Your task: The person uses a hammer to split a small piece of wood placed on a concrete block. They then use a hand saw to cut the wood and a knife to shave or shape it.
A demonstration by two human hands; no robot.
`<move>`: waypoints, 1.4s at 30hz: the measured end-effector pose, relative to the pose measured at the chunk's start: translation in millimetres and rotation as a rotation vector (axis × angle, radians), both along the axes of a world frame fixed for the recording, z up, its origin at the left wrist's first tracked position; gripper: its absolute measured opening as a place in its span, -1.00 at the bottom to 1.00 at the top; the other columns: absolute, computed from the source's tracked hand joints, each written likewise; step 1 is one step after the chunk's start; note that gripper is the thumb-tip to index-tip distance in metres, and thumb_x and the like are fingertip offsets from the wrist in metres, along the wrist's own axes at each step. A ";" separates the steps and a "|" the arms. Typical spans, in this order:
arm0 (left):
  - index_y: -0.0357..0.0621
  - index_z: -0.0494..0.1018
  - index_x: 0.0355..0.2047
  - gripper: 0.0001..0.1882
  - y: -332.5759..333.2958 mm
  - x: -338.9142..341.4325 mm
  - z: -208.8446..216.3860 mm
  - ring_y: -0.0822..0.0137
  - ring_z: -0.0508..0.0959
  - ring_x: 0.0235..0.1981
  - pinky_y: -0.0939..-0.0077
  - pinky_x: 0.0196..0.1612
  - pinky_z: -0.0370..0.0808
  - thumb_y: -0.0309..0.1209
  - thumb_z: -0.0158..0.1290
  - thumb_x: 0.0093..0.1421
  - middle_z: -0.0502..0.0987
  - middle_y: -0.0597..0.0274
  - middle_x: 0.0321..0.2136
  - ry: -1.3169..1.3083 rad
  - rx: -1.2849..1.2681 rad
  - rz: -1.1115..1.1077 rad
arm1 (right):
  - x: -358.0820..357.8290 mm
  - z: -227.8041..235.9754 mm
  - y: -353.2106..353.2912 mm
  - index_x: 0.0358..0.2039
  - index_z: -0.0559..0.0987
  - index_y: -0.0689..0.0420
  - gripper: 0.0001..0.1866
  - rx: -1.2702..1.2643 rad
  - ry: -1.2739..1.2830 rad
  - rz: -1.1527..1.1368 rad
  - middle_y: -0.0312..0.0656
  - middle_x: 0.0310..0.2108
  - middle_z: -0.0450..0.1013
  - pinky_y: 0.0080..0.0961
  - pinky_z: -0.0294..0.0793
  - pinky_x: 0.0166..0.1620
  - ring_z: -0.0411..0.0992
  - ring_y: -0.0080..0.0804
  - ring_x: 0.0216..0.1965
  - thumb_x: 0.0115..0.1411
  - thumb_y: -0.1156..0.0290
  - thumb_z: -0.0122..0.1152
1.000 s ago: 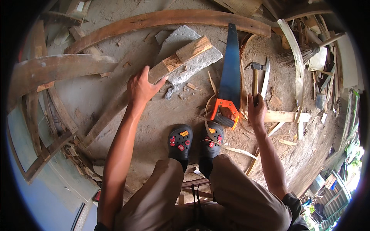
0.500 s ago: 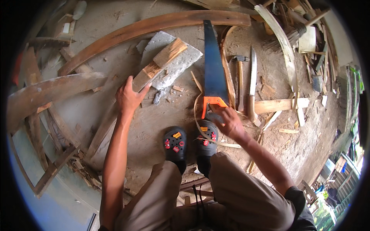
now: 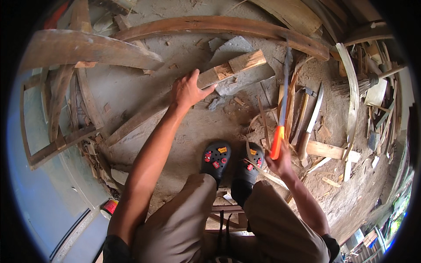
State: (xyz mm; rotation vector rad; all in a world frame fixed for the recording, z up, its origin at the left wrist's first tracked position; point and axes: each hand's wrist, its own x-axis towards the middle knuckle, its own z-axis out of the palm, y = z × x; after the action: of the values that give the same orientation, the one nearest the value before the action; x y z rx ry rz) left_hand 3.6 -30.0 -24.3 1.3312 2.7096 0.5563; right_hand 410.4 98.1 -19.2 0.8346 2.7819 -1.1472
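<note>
My left hand is closed over a long wooden beam, with the thumb along its near side. Past the hand, the beam's notched end rests on a broken grey concrete slab. In my right hand is a handsaw, held by its orange handle. The saw blade points away from me and is seen nearly edge-on, slightly blurred. It is apart from the beam. A hammer and a long knife lie on the ground right of the saw.
A curved plank spans the far side. Leaning boards crowd the left beside a blue-grey panel. Wood strips, a stick broom and scraps lie right. My feet in dark clogs stand near the middle.
The saw has turned from broad side to nearly edge-on in my right hand. My left hand stays on the beam. The whole view has shifted, so most things now appear further right.
</note>
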 end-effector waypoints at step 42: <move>-0.01 0.59 -0.12 -0.28 1.3 -1.5 -1.1 -0.11 0.68 -0.43 0.01 -0.34 0.63 0.22 0.37 -0.18 0.65 -0.07 -0.51 -0.048 -0.140 0.141 | -3.0 41.6 -49.4 -0.46 0.58 0.20 -0.92 0.092 0.304 -0.026 -0.11 -0.63 0.43 -0.29 0.30 -0.63 0.37 -0.17 -0.73 -0.03 0.53 0.21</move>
State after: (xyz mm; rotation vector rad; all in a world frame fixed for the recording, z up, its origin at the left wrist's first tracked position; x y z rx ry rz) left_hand 2.1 -28.7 -25.5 1.0863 2.7602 0.3940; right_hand 407.4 48.8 22.4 0.7634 3.0973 -1.2545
